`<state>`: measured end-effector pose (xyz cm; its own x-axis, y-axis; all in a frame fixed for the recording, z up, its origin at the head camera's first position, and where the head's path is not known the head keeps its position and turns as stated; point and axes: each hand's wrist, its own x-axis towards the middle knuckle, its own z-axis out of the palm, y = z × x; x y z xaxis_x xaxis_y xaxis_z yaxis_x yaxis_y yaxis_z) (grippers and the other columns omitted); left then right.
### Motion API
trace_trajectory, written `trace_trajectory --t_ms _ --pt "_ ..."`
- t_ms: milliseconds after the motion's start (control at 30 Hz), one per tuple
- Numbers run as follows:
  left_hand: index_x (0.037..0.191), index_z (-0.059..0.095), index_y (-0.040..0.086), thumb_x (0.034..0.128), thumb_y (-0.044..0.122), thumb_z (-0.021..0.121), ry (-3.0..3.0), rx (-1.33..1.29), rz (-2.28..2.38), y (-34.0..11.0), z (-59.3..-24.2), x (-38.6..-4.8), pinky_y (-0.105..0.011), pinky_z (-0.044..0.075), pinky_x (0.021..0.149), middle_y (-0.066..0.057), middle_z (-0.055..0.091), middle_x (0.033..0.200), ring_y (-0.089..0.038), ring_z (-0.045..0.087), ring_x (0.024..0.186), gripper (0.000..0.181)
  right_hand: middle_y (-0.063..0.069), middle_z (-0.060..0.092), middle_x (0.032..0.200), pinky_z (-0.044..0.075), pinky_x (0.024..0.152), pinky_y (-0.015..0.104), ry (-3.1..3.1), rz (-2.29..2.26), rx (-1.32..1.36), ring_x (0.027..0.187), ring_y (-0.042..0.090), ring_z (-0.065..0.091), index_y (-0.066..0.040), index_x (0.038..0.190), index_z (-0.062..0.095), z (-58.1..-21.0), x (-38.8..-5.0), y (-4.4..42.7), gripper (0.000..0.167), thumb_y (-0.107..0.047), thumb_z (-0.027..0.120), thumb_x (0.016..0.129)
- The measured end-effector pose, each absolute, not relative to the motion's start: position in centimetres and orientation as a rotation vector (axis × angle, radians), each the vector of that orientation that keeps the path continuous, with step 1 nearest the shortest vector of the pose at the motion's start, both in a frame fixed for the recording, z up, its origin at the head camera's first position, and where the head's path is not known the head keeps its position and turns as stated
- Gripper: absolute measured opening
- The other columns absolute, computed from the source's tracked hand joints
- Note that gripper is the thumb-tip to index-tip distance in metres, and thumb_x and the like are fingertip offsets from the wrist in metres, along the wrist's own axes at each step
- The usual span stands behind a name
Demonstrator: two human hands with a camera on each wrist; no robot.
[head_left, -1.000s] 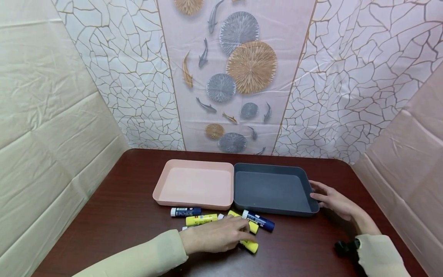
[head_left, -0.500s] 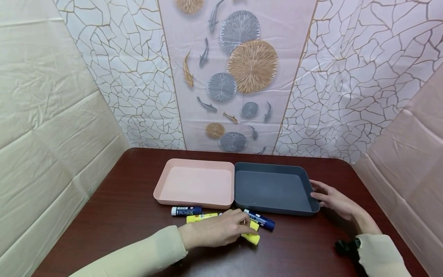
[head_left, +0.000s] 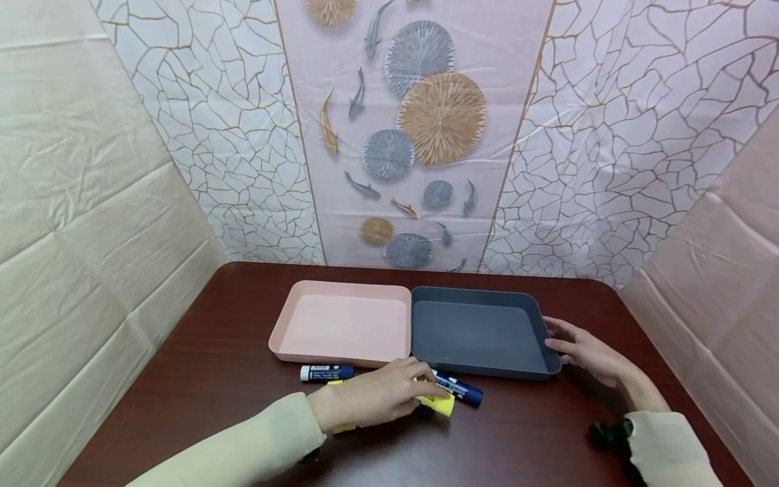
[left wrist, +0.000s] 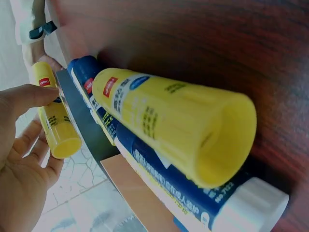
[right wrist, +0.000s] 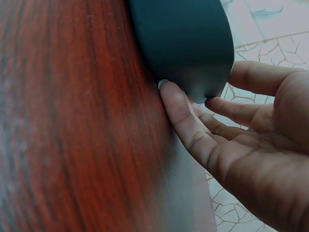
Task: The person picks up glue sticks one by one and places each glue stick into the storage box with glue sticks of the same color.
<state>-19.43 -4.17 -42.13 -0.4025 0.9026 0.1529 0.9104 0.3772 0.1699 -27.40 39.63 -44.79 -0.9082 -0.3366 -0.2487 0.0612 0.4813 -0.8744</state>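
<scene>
My left hand [head_left: 380, 396] pinches a yellow glue stick [left wrist: 59, 123] between thumb and fingers, as the left wrist view shows. Just past it, another yellow glue stick [left wrist: 169, 121] lies across a blue glue stick [left wrist: 159, 169] with a white cap. In the head view, a blue glue stick [head_left: 327, 373] lies in front of the pink tray, and a second blue one [head_left: 459, 389] lies by the dark tray. The hand hides part of the pile. My right hand [head_left: 587, 352] rests its fingers against the right outer wall of the dark grey tray [right wrist: 188, 48].
The pink tray [head_left: 341, 348] stands at the left, side against side with the dark grey one. Both sit on a dark red-brown wooden table [head_left: 517, 439]. Patterned cloth [head_left: 255, 169] hangs behind, and pale panels flank the table.
My left hand has gripped a yellow glue stick, and the yellow end by its fingertips has shifted slightly toward the trays. A yellow piece now shows below the wrist. My right hand stays still.
</scene>
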Motion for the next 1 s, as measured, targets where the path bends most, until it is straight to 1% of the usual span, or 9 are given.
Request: trace_trajectory --t_ms 167,433,533,767,900,1000 --pt "0.146 0.060 0.026 0.0997 0.013 0.072 -2.618 -1.672 -0.419 -4.4 -41.7 -19.6 -0.023 0.043 0.106 0.003 0.060 0.129 -0.009 0.054 0.121 0.050 0.036 0.015 0.163 0.054 0.099 0.044 2.345 -1.410 -0.225 0.140 0.050 0.040 0.002 0.165 0.010 -44.7 -27.4 39.6 0.076 -0.023 0.055 0.110" --pt "0.146 0.061 0.024 0.1002 0.013 0.071 -2.651 -1.630 -0.441 -4.6 -41.3 -20.0 -0.022 0.043 0.106 0.002 0.060 0.127 -0.010 0.054 0.120 0.048 0.036 0.017 0.162 0.054 0.097 0.041 2.351 -1.407 -0.225 0.139 0.050 0.040 0.002 0.165 0.010 -44.7 -27.3 39.5 0.076 -0.025 0.055 0.109" --pt "0.146 0.061 0.024 0.0996 0.013 0.072 -2.643 -1.625 -0.438 -4.7 -41.3 -20.1 -0.021 0.043 0.105 0.002 0.059 0.126 -0.010 0.054 0.118 0.049 0.035 0.019 0.162 0.054 0.097 0.040 2.355 -1.410 -0.211 0.139 0.049 0.041 0.001 0.165 0.012 -44.7 -27.3 39.5 0.075 -0.027 0.055 0.110" --pt "0.145 0.063 0.021 0.0988 0.008 0.071 -2.590 -1.625 -0.468 -5.2 -40.7 -20.7 -0.018 0.045 0.099 0.003 0.059 0.122 -0.009 0.055 0.115 0.048 0.037 0.020 0.161 0.053 0.097 0.042 2.365 -1.417 -0.221 0.138 0.051 0.041 0.001 0.165 0.011 -44.7 -27.3 39.6 0.075 -0.026 0.054 0.110" --pt "0.146 0.062 0.019 0.0999 0.008 0.069 -2.637 -1.612 -0.514 -5.5 -40.1 -21.2 -0.017 0.046 0.095 0.002 0.060 0.123 -0.009 0.055 0.113 0.048 0.035 0.019 0.162 0.054 0.096 0.038 2.355 -1.430 -0.215 0.139 0.050 0.040 0.000 0.165 0.012 -44.7 -27.3 39.6 0.075 -0.026 0.055 0.109" --pt "0.147 0.061 0.018 0.1007 0.007 0.068 -2.685 -1.592 -0.564 -5.8 -39.5 -21.6 -0.018 0.046 0.094 0.001 0.060 0.125 -0.009 0.054 0.113 0.048 0.034 0.019 0.163 0.054 0.094 0.034 2.349 -1.439 -0.209 0.139 0.049 0.040 -0.002 0.166 0.013 -44.7 -27.3 39.5 0.076 -0.027 0.056 0.109"
